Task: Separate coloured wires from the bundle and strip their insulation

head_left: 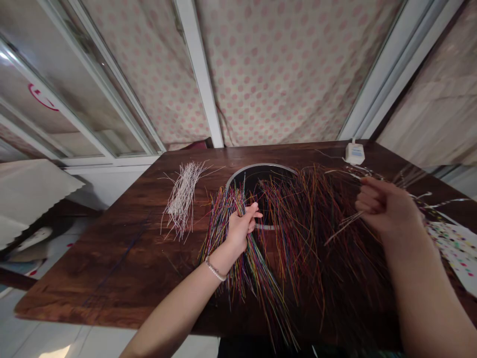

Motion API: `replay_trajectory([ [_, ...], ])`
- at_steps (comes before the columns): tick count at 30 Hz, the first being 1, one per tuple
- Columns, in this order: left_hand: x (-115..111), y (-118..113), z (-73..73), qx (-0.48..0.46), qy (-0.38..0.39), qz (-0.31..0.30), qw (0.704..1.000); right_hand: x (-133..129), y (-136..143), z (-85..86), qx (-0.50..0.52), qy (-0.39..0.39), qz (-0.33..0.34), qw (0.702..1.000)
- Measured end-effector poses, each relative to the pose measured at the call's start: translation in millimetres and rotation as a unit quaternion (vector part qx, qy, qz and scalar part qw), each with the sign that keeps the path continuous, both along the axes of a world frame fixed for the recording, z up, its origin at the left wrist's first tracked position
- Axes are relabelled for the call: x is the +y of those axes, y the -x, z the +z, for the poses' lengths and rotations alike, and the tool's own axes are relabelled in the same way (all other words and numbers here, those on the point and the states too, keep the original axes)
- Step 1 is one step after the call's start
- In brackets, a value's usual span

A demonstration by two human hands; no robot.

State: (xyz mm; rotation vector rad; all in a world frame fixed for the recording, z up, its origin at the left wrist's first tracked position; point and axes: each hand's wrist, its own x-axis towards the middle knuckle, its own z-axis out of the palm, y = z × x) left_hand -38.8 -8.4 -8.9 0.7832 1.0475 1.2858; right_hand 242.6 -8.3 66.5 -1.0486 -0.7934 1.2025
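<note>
My left hand (243, 226), a beaded bracelet at its wrist, is closed around a bundle of thin multicoloured wires (266, 281). The bundle's ends fan out past the fingers towards the table's near edge. More coloured wires (290, 223) lie spread beneath and to the right of that hand. Off to the right, my right hand (385, 204) is closed in a pinch on a few pale wires (343, 222). They stick out on both sides of the fist, and their far ends are smeared by motion. A loose pile of white wires (182, 196) rests on the table at the left.
A dark wooden table (122, 253) carries everything. Set in its middle is a round black plate (261, 171) with a pale rim, partly covered by wires. A white box (354, 153) with a cord stands at the back right. A colour-dotted sheet (454, 248) lies by my right forearm.
</note>
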Motion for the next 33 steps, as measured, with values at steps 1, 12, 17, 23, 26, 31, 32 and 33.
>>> replay_trajectory([
  [1, 0.0, 0.1, -0.1, 0.007, 0.002, -0.003, 1.000, -0.2, 10.4, -2.2, -0.004, 0.022, 0.045, 0.999],
  [12, -3.8, -1.5, 4.1, 0.028, 0.001, -0.074, 0.997, -32.7, 129.7, -37.6, -0.162, 0.144, 0.319, 0.923],
  [17, -1.2, -0.7, 0.0, 0.002, -0.006, -0.048, 0.999, -40.7, 139.1, -45.1, -0.175, 0.180, 0.371, 0.894],
  [23, 0.1, -0.1, -4.1, -0.008, -0.004, -0.048, 0.999, -31.5, 130.6, -46.3, -0.225, 0.159, 0.321, 0.906],
  [26, 0.0, -0.2, -4.5, -0.006, -0.011, -0.051, 0.999, -25.0, 119.6, -43.0, -0.243, 0.159, 0.353, 0.889],
  [31, 0.9, 0.5, -4.5, -0.012, -0.019, -0.050, 0.998, -21.0, 107.6, -42.8, -0.214, 0.133, 0.490, 0.835],
  [32, 1.1, 0.5, -4.1, -0.014, -0.016, -0.050, 0.999, -20.3, 107.6, -43.9, -0.205, 0.132, 0.486, 0.839],
  [33, 1.1, 0.5, -3.6, -0.015, -0.015, -0.052, 0.998, -19.5, 108.5, -45.2, -0.194, 0.133, 0.467, 0.852],
])
